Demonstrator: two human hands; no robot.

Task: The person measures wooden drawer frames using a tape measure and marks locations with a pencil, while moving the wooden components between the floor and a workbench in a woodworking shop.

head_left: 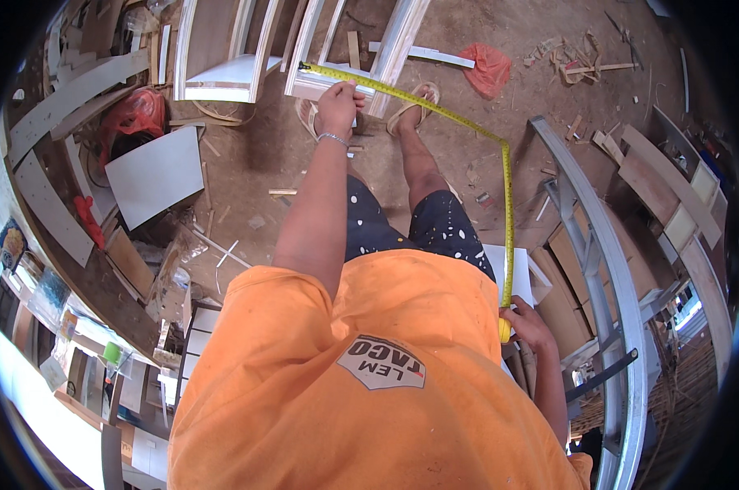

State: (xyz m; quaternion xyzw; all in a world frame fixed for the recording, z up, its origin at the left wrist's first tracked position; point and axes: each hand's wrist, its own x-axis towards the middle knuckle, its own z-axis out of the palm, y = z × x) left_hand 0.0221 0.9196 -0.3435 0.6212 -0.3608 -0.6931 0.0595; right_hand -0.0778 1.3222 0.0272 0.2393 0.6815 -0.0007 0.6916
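A yellow tape measure is pulled out across the view, its long blade (435,109) bent downward at the right. Its hook end lies on the corner of a pale wooden frame (394,49) at the top. My left hand (339,108) is at the blade near that end, fingers curled in, the thumb side against the tape; the frame's lower edge is right beside it. Down at my right side, my right hand (533,327) grips the yellow tape case (504,330), with part of the case hidden by the fingers.
A second wooden frame (221,92) stands to the left. A metal ladder (606,269) rises close on my right. Around are a white panel (155,177), red plastic bags (486,71), cardboard and wood scraps on the dirt floor. My sandalled feet stand by the frame.
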